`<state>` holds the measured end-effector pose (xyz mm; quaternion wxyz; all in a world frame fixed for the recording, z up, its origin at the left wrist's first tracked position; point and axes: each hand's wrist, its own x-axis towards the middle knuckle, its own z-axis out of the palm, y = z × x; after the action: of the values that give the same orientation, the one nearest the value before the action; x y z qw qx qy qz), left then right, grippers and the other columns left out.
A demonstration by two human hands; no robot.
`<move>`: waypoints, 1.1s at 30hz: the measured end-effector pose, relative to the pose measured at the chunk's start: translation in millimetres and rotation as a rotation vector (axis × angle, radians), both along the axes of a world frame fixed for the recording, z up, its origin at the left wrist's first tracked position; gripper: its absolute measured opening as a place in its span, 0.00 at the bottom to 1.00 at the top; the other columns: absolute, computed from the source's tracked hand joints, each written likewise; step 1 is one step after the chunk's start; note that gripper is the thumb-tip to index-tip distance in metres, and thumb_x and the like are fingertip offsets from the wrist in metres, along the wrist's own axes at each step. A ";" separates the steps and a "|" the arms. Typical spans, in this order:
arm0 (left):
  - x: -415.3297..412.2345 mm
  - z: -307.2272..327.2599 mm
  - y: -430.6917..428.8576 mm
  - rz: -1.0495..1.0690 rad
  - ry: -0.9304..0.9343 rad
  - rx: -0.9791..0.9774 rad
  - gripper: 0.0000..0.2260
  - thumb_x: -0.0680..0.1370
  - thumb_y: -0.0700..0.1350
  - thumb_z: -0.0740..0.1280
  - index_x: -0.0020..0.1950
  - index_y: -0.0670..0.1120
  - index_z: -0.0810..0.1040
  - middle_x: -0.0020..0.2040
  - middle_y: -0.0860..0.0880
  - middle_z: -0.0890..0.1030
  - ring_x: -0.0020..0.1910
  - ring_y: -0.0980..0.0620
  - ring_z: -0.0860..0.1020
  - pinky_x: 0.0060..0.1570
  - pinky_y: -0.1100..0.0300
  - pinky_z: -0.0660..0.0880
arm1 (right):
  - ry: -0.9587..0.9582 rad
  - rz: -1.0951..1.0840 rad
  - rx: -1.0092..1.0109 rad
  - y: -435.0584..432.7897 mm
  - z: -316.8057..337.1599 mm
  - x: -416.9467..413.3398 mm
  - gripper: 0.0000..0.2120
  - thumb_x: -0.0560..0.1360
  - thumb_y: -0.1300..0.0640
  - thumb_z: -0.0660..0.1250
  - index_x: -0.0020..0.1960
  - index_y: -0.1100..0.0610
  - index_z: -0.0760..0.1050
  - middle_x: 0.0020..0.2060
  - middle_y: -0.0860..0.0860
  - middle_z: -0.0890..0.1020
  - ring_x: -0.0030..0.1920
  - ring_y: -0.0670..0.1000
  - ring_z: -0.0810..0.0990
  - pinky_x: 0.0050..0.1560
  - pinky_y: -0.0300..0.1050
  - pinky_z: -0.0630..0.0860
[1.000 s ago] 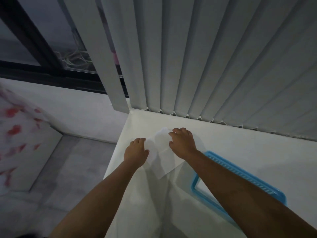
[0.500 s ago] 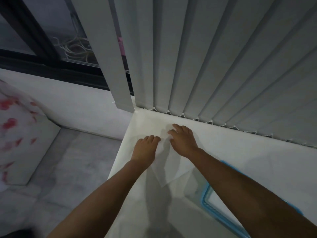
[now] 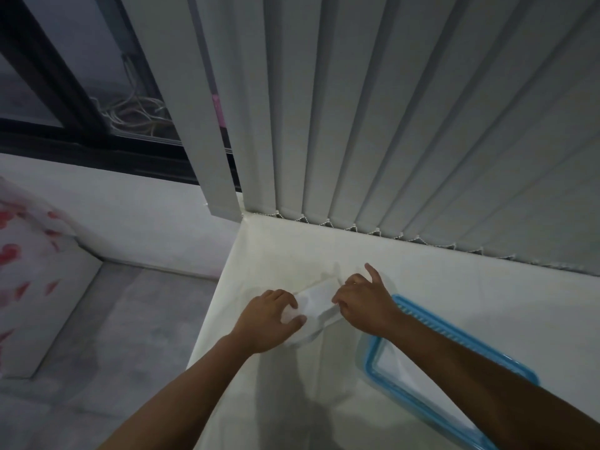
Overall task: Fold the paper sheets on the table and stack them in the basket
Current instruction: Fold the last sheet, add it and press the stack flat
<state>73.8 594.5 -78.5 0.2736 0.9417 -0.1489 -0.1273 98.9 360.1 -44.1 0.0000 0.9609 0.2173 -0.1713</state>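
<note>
Between the hands, the folded paper sheet (image 3: 316,302) was pinched by left hand (image 3: 268,319) and right hand (image 3: 365,303); aligning edges before creasing on the surface (image 3: 454,287) seemed wise.

Am seeing white paper sheet (image 3: 316,303) on white table (image 3: 454,287). Basket (image 3: 402,306) showing blue rim, slotted pattern. Blinds (image 3: 389,125) reading pale grey, vertical stripes. Cushion (image 3: 29,271) showing white with red blotches.
</note>
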 end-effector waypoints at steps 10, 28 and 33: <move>27.2 -4.1 -31.4 0.255 0.184 0.075 0.14 0.79 0.47 0.60 0.63 0.48 0.72 0.59 0.47 0.77 0.57 0.47 0.76 0.55 0.53 0.76 | -0.009 -0.062 -0.086 15.4 -5.0 -10.7 0.23 0.80 0.54 0.52 0.75 0.54 0.60 0.74 0.50 0.66 0.75 0.56 0.59 0.71 0.66 0.33; 35.7 10.4 -52.2 0.321 0.296 -0.103 0.08 0.74 0.40 0.64 0.52 0.45 0.70 0.43 0.48 0.75 0.43 0.47 0.74 0.43 0.59 0.68 | -0.206 -0.422 0.338 1.8 2.2 -47.9 0.14 0.76 0.57 0.59 0.56 0.49 0.80 0.56 0.45 0.81 0.60 0.51 0.73 0.64 0.49 0.63; 28.0 31.9 -51.6 0.649 0.543 -0.662 0.09 0.71 0.38 0.72 0.49 0.44 0.76 0.43 0.43 0.81 0.38 0.47 0.78 0.36 0.61 0.73 | -0.161 -0.721 0.658 16.3 24.1 -88.3 0.07 0.77 0.50 0.62 0.44 0.48 0.78 0.38 0.43 0.81 0.41 0.45 0.76 0.42 0.40 0.72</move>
<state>101.8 542.8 -46.6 0.6097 0.7360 0.1938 -0.2213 10.6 376.4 -20.0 -0.3459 0.9342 -0.0870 -0.0080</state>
